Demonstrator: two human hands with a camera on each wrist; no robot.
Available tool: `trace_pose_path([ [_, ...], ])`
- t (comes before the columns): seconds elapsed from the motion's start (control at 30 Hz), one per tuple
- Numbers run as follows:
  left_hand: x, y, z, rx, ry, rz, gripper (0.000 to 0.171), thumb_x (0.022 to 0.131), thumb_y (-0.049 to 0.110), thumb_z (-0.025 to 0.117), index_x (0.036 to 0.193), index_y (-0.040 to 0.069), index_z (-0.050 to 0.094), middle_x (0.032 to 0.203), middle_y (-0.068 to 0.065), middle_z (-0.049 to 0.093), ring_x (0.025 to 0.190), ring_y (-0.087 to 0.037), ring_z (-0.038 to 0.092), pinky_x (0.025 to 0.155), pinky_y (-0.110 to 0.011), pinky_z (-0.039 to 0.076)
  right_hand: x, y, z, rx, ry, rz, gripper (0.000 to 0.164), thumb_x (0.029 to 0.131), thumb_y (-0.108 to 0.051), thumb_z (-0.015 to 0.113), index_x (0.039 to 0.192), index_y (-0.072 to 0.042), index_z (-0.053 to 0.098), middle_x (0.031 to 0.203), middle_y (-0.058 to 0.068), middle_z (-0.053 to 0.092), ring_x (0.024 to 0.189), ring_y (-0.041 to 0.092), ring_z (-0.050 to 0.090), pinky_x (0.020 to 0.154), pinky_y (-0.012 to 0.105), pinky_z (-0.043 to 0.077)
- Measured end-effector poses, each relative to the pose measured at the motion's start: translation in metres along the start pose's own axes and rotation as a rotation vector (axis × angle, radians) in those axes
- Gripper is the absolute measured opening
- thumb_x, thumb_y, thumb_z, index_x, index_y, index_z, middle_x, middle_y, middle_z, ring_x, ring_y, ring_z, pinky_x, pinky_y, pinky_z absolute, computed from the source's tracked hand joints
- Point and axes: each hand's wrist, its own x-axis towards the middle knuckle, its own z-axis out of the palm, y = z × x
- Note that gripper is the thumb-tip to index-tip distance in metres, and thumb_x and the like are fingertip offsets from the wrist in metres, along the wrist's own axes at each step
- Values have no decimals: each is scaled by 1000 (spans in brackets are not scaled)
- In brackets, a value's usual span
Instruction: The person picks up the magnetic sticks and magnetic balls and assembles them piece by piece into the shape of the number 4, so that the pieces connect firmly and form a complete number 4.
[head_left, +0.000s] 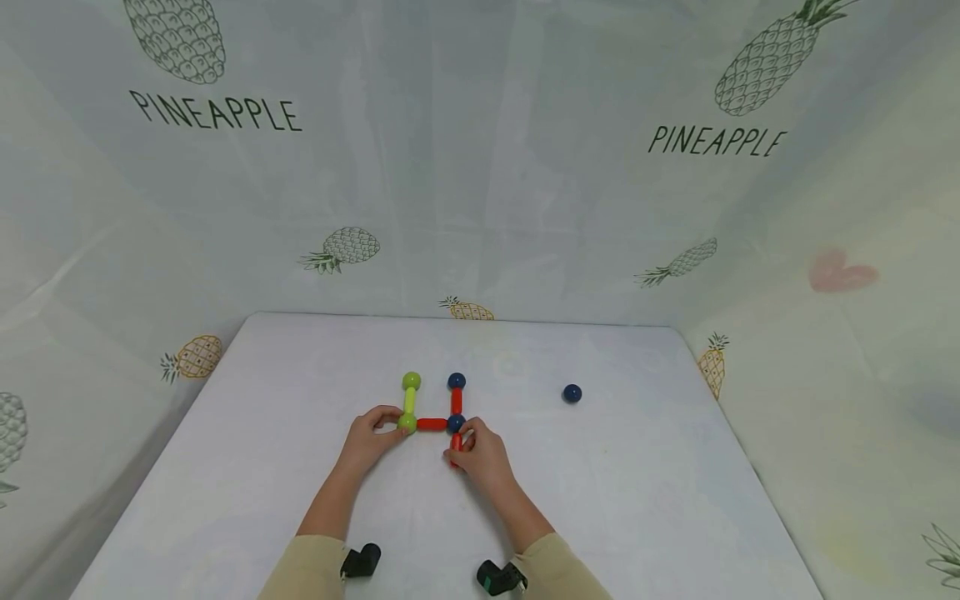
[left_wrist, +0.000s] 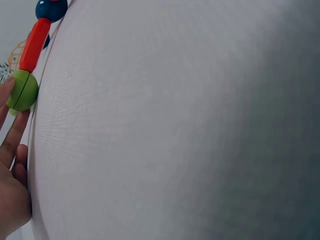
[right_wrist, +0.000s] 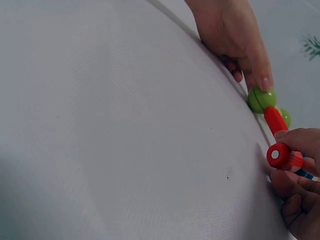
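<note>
A joined figure of balls and rods lies on the white table. My left hand (head_left: 367, 439) pinches the lower green ball (head_left: 407, 423) between thumb and fingers. From that ball a light green rod (head_left: 409, 402) runs to another green ball (head_left: 412, 380), and a red rod (head_left: 432, 424) runs right to a dark blue ball (head_left: 455, 423). Beyond the blue ball, a second red rod (head_left: 457, 401) leads to another blue ball (head_left: 457, 381). My right hand (head_left: 486, 458) grips a third red rod (right_wrist: 278, 155) on the near side; its pale round end shows in the right wrist view.
A loose dark blue ball (head_left: 572, 393) sits on the table (head_left: 637, 483) to the right of the figure. Cloth printed with pineapples (head_left: 525, 208) hangs behind the table and along both sides. Black wrist devices (head_left: 362, 561) are at both sleeves.
</note>
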Motion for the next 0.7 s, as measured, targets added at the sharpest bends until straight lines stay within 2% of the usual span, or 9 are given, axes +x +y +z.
trace_pose_path([
  [0.4,1,0,1,6,-1,-8,34,82,19,79,114,13,68,112,-4,67,112,-25,50,97,-49,40,0,-2,-1,-19,13,-17,35,78,-14,82,98,-9,54,69,-1,53,57,13,50,49,24,43],
  [0.7,1,-2,2,-2,-1,-10,34,81,17,79,113,13,68,110,-4,68,111,-26,50,97,-47,40,-1,-3,-2,-14,0,3,35,79,-16,82,100,-9,55,70,0,53,58,14,51,50,24,43],
])
